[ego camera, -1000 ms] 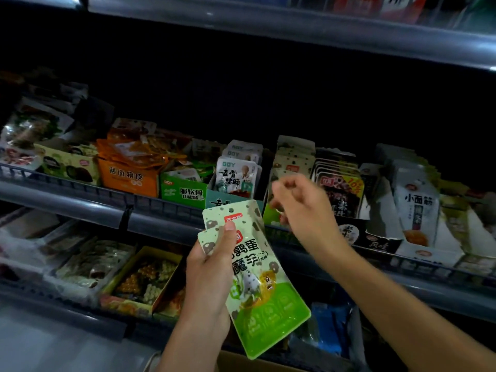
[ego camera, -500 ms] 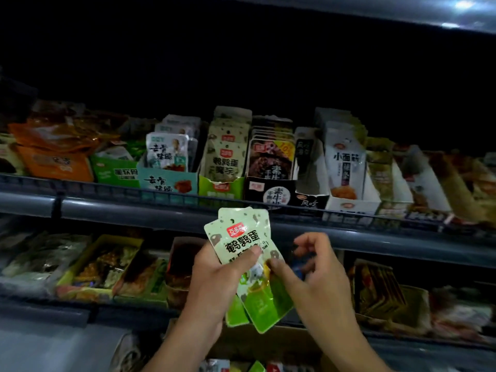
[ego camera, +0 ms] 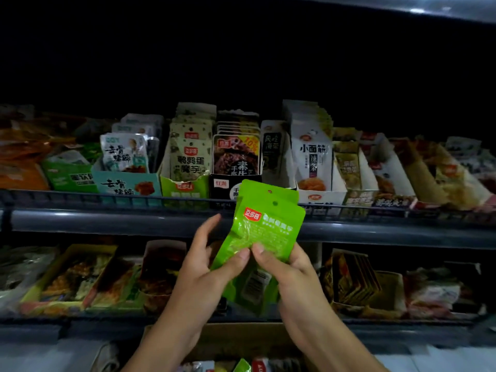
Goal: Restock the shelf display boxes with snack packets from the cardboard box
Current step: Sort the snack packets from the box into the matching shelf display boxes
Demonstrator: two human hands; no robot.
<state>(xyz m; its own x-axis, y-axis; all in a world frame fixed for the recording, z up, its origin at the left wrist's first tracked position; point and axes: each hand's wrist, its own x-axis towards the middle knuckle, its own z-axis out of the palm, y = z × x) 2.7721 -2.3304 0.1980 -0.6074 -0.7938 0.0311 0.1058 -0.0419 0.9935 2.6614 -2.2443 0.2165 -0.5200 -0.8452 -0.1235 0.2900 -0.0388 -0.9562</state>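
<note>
I hold a small stack of green snack packets (ego camera: 264, 232) in front of the shelf rail, their plain green backs facing me. My left hand (ego camera: 206, 267) pinches the stack's lower left with thumb on front. My right hand (ego camera: 287, 269) grips its lower right, thumb beside the left thumb. Up on the shelf, left of the packets, stands the green display box (ego camera: 185, 187) holding matching speckled packets (ego camera: 189, 154). The cardboard box (ego camera: 233, 342) lies below my wrists, with packets showing at the bottom edge.
Neighbouring display boxes line the upper shelf: a teal one (ego camera: 126, 183), a black one (ego camera: 224, 185), a white one (ego camera: 319, 196). A dark rail (ego camera: 107, 218) fronts that shelf. The lower shelf holds trays of mixed snacks (ego camera: 77, 275).
The packets were flipped from printed front to green back. My right hand came down from the shelf and joined the left on the stack. The view shifted right.
</note>
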